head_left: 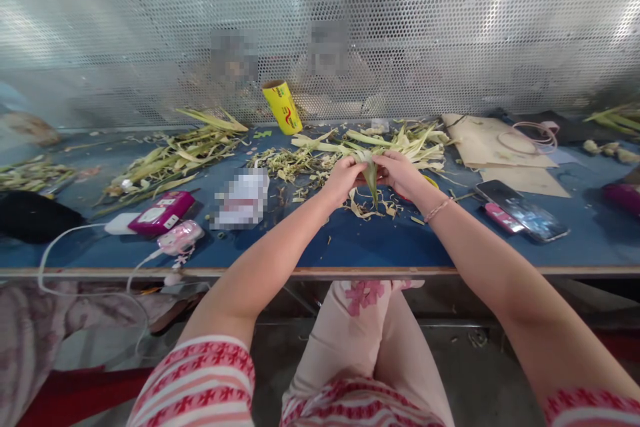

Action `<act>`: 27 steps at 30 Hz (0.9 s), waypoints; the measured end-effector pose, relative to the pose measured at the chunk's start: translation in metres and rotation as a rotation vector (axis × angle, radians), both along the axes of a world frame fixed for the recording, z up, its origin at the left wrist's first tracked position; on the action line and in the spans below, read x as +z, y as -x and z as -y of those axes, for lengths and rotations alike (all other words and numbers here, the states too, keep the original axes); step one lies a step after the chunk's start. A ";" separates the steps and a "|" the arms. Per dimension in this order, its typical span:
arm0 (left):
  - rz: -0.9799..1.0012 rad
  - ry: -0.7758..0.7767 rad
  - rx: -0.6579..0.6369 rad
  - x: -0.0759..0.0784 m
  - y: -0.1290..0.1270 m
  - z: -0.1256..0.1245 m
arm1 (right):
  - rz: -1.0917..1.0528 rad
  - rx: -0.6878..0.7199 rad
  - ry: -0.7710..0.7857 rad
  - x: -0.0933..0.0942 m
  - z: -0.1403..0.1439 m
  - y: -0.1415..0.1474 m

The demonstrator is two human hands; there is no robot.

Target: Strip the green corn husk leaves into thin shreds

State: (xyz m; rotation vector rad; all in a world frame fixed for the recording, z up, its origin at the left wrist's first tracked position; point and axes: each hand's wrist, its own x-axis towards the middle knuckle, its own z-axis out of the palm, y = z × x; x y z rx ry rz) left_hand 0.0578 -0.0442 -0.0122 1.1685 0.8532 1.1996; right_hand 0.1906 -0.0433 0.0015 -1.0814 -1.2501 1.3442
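Observation:
My left hand [343, 177] and my right hand [400, 172] meet over the middle of the blue table [350, 247]. Both grip a pale green leaf strip [371, 177] that hangs down between them. Curled leaf trimmings [367, 207] lie on the table right under my hands. A heap of long green leaves [380, 140] lies just beyond my hands. A thin bracelet sits on my right wrist.
A yellow roll [283, 107] leans at the perforated metal screen [320, 20]. More leaves [175, 153] lie at left, with a magenta power bank [161, 212], a pink device [180, 237] and white cables. Two phones [525, 217] and cardboard sheets [495, 143] lie at right. People sit behind the screen.

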 end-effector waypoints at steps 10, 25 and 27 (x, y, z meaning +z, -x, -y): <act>0.066 0.077 0.047 0.003 -0.001 0.001 | 0.038 0.026 -0.102 -0.005 -0.002 0.000; 0.045 0.073 0.098 0.002 -0.001 -0.002 | -0.084 0.037 -0.093 0.003 0.000 -0.001; 0.028 0.064 0.106 0.000 0.000 -0.003 | -0.075 0.030 -0.082 0.005 0.000 -0.001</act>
